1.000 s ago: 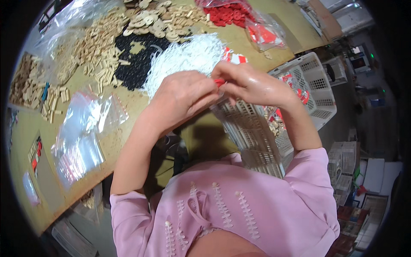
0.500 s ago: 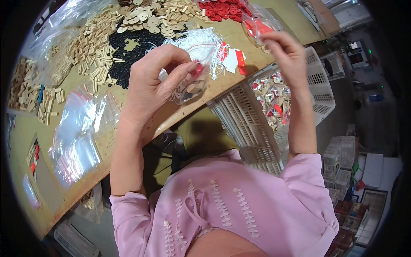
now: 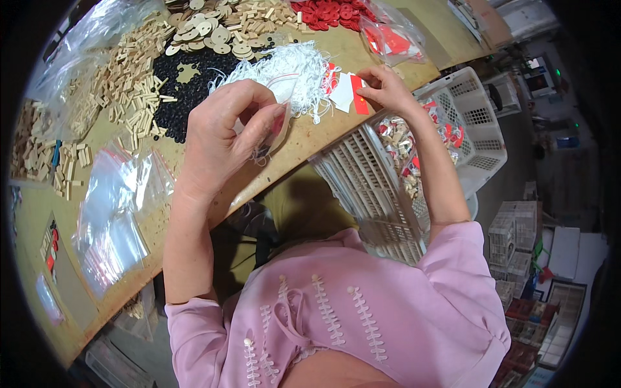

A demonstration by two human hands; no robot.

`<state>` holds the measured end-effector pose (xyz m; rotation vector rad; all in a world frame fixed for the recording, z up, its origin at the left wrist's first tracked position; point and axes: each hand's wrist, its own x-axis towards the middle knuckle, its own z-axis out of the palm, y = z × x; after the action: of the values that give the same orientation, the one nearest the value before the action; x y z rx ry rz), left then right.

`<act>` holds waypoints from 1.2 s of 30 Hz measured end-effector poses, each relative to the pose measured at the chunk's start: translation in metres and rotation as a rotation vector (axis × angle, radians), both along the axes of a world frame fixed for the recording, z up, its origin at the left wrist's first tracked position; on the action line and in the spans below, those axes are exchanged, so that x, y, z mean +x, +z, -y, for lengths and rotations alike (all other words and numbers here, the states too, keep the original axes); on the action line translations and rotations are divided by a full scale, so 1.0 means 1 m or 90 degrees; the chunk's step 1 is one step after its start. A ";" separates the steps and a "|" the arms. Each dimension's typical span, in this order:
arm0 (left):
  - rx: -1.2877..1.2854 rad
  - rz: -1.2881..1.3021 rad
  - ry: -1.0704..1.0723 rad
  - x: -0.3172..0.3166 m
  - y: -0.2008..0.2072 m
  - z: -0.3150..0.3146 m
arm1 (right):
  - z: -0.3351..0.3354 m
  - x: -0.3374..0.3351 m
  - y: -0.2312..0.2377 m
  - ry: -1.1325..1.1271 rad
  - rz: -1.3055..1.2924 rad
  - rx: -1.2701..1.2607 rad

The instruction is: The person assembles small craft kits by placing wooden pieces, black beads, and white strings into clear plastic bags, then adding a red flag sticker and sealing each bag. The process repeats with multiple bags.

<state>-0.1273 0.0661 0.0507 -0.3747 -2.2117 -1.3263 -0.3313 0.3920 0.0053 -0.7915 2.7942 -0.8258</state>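
Note:
My left hand [image 3: 223, 139] is raised over the table's edge, its thumb and fingers pinching a clear zip bag [image 3: 283, 85]. Red and dark pieces show through the plastic, partly covered by my fingers. To the right, my right hand [image 3: 391, 94] has its thumb and fingertips on a small red card [image 3: 360, 102] at the table's edge. White cards [image 3: 341, 96] lie beside it. Just left of these is a heap of white strings [image 3: 301, 68].
Behind lie black rings [image 3: 171, 97], wooden sticks [image 3: 139, 81], wooden discs [image 3: 220, 35] and red discs [image 3: 330, 13]. Empty clear bags [image 3: 113, 213] are at left. A white plastic basket [image 3: 479, 116] with filled bags [image 3: 411, 145] stands below my right forearm.
My right hand has come down and left from near the bag of red cards to the red card at the table's edge. My left hand keeps hold of the zip bag, which is tilted more.

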 end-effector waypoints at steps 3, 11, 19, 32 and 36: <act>-0.007 -0.015 -0.008 -0.002 -0.003 0.000 | 0.000 -0.007 -0.002 -0.018 0.026 -0.009; -0.009 -0.011 -0.014 0.000 -0.002 -0.003 | 0.008 0.018 -0.008 -0.039 -0.225 -0.002; -0.035 -0.055 -0.027 -0.002 -0.002 -0.001 | 0.001 0.017 -0.011 -0.105 -0.140 -0.150; 0.045 -0.030 -0.185 0.006 0.007 0.003 | 0.065 0.110 0.147 0.145 -0.001 -0.443; 0.040 -0.058 -0.194 0.009 0.001 0.004 | 0.075 0.116 0.150 0.193 0.058 -0.387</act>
<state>-0.1179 0.0621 0.0514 -0.7576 -2.0907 -1.4985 -0.2154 0.3166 0.1552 -1.1774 2.2593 -1.6181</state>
